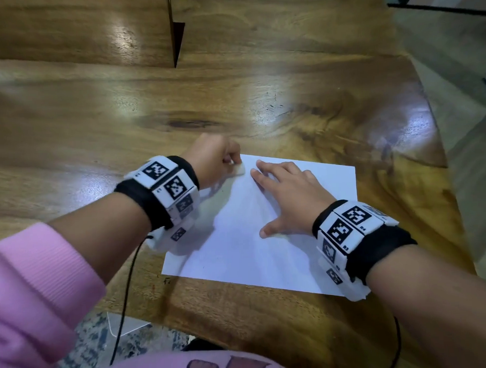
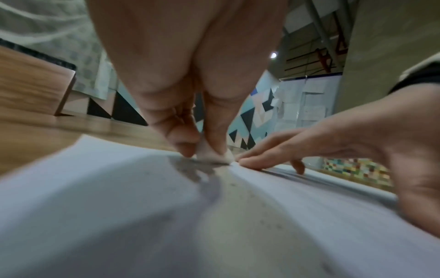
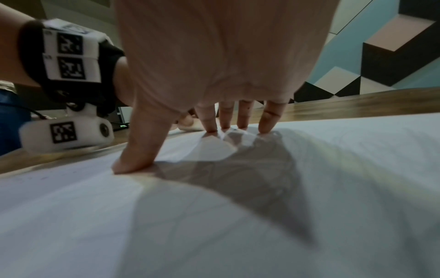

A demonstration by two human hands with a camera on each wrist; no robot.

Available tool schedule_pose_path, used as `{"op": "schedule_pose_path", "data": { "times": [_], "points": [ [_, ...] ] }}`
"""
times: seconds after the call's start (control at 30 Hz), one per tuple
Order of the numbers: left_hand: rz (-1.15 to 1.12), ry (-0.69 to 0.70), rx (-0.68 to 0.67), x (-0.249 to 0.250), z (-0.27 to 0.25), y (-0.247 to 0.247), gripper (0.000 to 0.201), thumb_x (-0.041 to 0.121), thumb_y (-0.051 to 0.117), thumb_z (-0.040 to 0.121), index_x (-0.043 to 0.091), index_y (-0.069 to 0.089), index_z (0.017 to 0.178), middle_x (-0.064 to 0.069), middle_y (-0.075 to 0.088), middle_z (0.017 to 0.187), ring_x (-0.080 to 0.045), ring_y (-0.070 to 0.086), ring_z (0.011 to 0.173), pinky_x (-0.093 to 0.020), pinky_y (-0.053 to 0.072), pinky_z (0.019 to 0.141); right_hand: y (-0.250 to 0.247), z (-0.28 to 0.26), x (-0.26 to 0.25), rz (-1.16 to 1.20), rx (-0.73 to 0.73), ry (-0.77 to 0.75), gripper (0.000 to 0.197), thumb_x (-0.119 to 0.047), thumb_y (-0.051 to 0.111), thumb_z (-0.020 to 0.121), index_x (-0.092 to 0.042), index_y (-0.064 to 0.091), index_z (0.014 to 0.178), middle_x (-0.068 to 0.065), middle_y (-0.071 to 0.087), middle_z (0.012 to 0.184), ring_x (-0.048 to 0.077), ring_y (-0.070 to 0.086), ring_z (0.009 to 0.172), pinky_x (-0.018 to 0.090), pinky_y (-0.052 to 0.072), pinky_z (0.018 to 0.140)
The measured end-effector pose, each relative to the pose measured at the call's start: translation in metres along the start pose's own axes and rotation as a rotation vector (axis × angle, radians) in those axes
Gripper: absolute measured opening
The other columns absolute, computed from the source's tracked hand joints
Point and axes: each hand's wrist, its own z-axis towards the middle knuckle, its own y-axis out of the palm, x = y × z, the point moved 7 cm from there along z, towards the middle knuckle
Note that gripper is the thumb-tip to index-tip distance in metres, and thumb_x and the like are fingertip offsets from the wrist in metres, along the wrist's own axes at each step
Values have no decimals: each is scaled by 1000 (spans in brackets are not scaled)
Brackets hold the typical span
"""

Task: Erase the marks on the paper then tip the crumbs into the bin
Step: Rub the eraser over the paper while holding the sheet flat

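Head view: left hand (image 1: pixel 213 160) pinches the eraser (image 1: pixel 239 170) at 11 o'clock; right hand (image 1: pixel 289 193) lies flat, fingers spread, on the paper (image 1: pixel 238 252). Hard rubbing could tear it.

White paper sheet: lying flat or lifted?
Flat: the white paper sheet lies on the wooden table, right hand spread over it.

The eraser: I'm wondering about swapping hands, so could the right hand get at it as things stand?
Probably yes. The eraser sits pinched in the left hand just beside the right hand's fingertips, nothing between, though lifting off frees the paper.
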Motion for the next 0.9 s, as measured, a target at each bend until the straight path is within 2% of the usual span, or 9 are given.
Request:
{"op": "schedule_pose_path", "data": {
  "times": [0.07, 0.17, 0.23, 0.33, 0.4, 0.53, 0.67, 0.73, 0.9],
  "points": [
    [-5, -15, 100, 4, 0, -6, 7, 9, 64, 77, 8, 67, 84, -2, 54, 73, -20, 48, 72, -24, 36, 65, 0, 1, 0, -6, -1, -1, 114, -63, 71, 65, -26, 5, 151, -10, 0, 158, 17, 7, 141, 39, 20, 111],
    [-9, 12, -223, 1, -10, 13, 14, 1, 61, 75, 14, 67, 76, 2, 55, 62, -16, 49, 61, -24, 35, 55, 0, 1, 0, -4, -2, 2, 114, -63, 71, 65, -26, 5, 151, -11, 0, 158, 17, 7, 141, 39, 19, 111],
    [1, -4, -291, 0, -14, 16, 17, 0, 61, 74, 15, 68, 78, 2, 60, 64, -11, 50, 58, -22, 40, 60, 0, 1, 1, -1, -4, 1, 114, -63, 71, 66, -26, 4, 151, -11, -1, 158, 16, 6, 141, 39, 18, 111],
    [-5, -33, 52, 0, -4, -4, 11, 5, 61, 79, 7, 67, 87, -5, 59, 76, -18, 50, 65, -25, 41, 68, 1, 1, 1, -1, -3, 3, 114, -63, 71, 66, -26, 5, 151, -11, -1, 158, 16, 6, 141, 39, 18, 111],
    [27, -12, 120, 4, -8, -7, 10, 11, 63, 79, 5, 66, 87, -4, 54, 77, -20, 48, 72, -24, 37, 61, 2, 1, 1, -1, -2, 5, 114, -63, 71, 65, -27, 5, 151, -11, -1, 159, 16, 6, 141, 39, 19, 111],
    [48, 36, -294, -6, -31, 22, 13, 3, 64, 73, 14, 69, 77, -5, 66, 74, -18, 56, 69, -18, 41, 61, 2, 1, 1, 1, -6, 7, 114, -62, 71, 66, -27, 4, 151, -11, -2, 159, 16, 5, 142, 39, 17, 111],
    [-41, -18, 100, -11, -18, -1, 7, 10, 67, 75, 6, 67, 81, -6, 57, 73, -22, 50, 70, -27, 39, 65, 2, 1, 0, -2, -12, 8, 113, -62, 71, 66, -27, 4, 151, -11, -2, 159, 16, 5, 142, 40, 18, 112],
    [-38, -31, 180, -10, -19, -4, 7, 9, 66, 76, 4, 66, 81, -9, 57, 76, -22, 47, 72, -29, 40, 71, 2, 1, 0, -7, -12, 9, 113, -62, 71, 66, -27, 5, 151, -11, -2, 159, 17, 5, 142, 39, 18, 112],
    [-6, 60, -292, -14, -50, 29, 17, 2, 66, 72, 18, 63, 67, 6, 59, 70, -12, 53, 66, -8, 36, 55, 2, 1, 0, 3, -11, 7, 113, -61, 71, 67, -26, 4, 151, -11, -3, 159, 16, 4, 142, 39, 16, 111]
  ]
}}
